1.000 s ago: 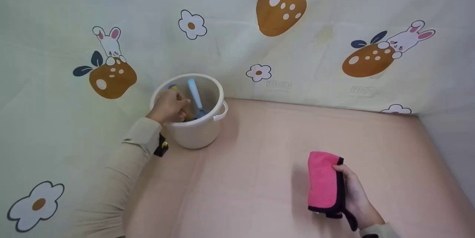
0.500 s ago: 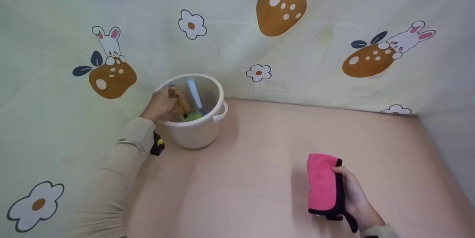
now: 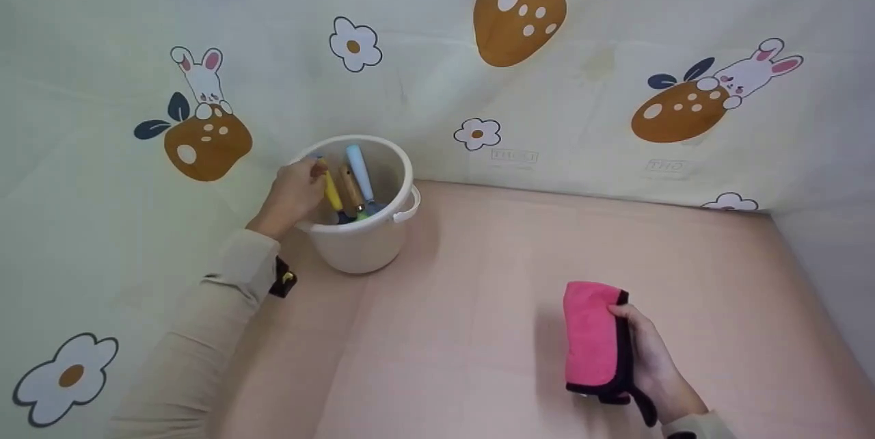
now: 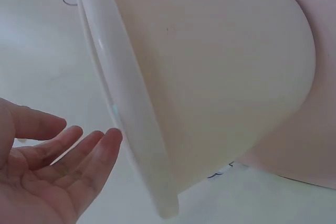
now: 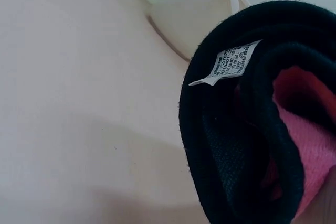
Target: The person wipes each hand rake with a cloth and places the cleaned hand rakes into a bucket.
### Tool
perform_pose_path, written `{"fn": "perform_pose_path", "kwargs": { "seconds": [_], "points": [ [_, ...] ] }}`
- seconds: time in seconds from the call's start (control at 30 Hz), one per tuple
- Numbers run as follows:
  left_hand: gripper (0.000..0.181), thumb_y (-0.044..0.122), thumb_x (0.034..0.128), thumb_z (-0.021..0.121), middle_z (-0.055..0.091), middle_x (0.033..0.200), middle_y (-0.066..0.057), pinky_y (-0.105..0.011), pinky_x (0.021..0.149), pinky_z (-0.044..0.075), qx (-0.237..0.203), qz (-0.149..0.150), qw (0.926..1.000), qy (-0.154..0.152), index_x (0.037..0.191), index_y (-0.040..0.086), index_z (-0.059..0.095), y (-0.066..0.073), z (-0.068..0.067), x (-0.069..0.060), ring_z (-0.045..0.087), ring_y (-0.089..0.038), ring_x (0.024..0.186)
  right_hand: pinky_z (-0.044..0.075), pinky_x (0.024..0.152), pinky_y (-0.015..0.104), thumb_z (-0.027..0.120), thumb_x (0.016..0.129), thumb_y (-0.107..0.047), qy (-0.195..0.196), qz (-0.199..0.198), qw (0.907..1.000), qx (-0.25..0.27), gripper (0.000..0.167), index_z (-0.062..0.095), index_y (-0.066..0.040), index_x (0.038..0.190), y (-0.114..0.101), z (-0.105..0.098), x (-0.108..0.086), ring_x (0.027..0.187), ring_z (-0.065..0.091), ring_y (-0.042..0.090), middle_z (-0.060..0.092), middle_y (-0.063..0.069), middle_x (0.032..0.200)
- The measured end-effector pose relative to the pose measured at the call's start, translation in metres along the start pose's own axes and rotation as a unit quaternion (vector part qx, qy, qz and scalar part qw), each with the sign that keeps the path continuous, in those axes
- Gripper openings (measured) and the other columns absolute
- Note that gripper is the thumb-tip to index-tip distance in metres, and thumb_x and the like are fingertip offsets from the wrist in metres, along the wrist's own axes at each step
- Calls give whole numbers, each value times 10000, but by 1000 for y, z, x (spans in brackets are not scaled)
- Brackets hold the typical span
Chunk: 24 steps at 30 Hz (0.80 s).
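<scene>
My left hand (image 3: 294, 193) is at the left rim of a white bucket (image 3: 359, 251). In the left wrist view its fingers are spread and loosely bent beside the rim, with nothing visible between them. Inside the bucket lean a tool with a yellow handle (image 3: 332, 193), a tool with a wooden handle (image 3: 353, 189) and one with a light blue handle (image 3: 359, 171); their lower ends are mostly hidden. My right hand (image 3: 656, 364) grips a folded pink towel (image 3: 592, 336) with black edging, thumb on top. A white label (image 5: 231, 64) shows on the towel in the right wrist view.
The bucket stands on a pale pink surface (image 3: 465, 275), close to the left wall and the back wall. Those walls are covered by a sheet (image 3: 424, 83) printed with rabbits, fruit and flowers. The bucket's handle (image 3: 408, 206) hangs at its right side.
My left hand has let go of the wooden-handled tool, which now leans in the bucket, and has drawn back left toward the rim. My right hand with the towel has barely moved.
</scene>
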<state>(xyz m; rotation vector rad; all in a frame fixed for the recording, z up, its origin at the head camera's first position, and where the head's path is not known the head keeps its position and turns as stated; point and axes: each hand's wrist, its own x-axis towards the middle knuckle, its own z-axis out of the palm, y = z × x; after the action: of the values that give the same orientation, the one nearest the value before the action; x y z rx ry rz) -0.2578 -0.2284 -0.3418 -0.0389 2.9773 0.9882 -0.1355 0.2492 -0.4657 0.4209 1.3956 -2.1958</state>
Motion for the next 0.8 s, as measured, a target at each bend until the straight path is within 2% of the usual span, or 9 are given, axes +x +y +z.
{"fn": "perform_pose_path", "kwargs": {
  "seconds": [0.17,0.33,0.43,0.6,0.8],
  "points": [
    [339,162,991,400,504,1291,-186,-444,974,432,-225,424,9986,198,1280,3,477,10,11,-10,493,-323,1180,423,751,268,289,988,-276,37,-7,10000,-5,245,498,-213,878,-1,1,1,739,549,109,582,-73,784],
    [340,170,988,404,539,1266,-171,-433,992,416,-97,1070,9929,504,1262,-3,508,21,27,-20,507,-299,1176,423,755,274,295,986,-275,70,19,10000,-15,232,493,-201,888,-4,2,2,750,548,118,584,-62,793],
    [331,150,982,401,562,1244,-173,-430,996,408,-30,1467,9866,717,1238,-16,531,27,39,-26,522,-301,1160,429,753,278,299,986,-273,97,13,10000,-13,233,494,-189,890,-5,1,3,755,548,123,584,-55,794],
    [334,161,978,394,580,1228,-143,-433,1010,381,348,1877,9777,872,1235,20,555,37,61,-38,504,-301,1177,428,773,281,319,984,-275,278,12,9996,3,186,474,-187,929,-9,-1,8,783,545,122,579,-52,816],
    [328,156,966,403,597,1193,-129,-406,1000,401,881,2602,9574,891,1220,21,560,48,93,-51,530,-274,1146,443,770,264,395,980,-297,640,-169,9967,-475,129,446,-183,1015,-19,-18,20,796,554,93,580,-70,841]
  ]
}}
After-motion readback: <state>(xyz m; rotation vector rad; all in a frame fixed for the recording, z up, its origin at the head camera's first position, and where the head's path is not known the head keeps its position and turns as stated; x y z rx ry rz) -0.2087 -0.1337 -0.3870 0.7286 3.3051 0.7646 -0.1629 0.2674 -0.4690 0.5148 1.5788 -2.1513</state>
